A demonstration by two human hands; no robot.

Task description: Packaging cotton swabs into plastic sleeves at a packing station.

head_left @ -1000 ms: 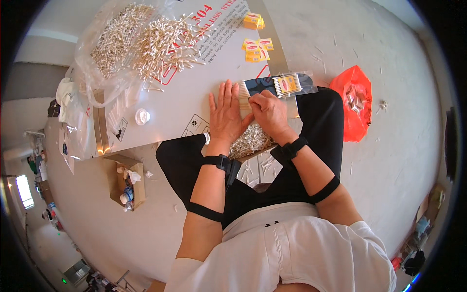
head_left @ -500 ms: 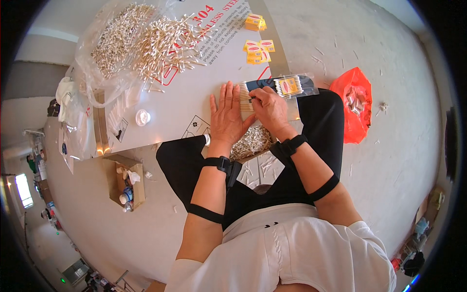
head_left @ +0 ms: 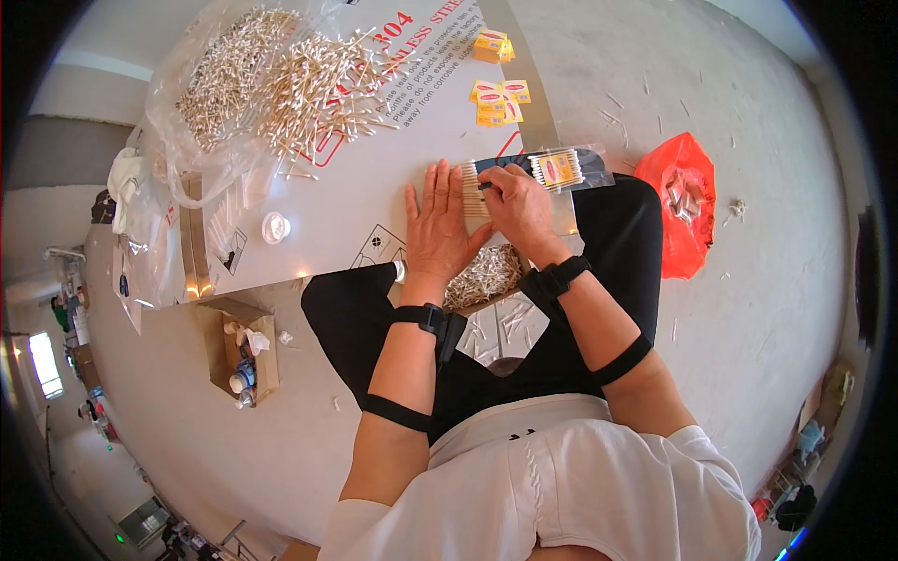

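My left hand lies flat at the near edge of the metal table, its fingers stretched out. Beside its fingertips is a row of cotton swabs, laid side by side. My right hand is closed around a small, thin dark object whose tip sticks out over the swabs; most of it is hidden in the fingers. Just past that hand, a clear bag of cotton swabs with a yellow card rests on a dark strip along the table edge.
A heap of loose swabs spills from a large clear bag. Yellow cards and a small white tub stand on the table. Below are a box of swabs, a red bag and a cardboard box.
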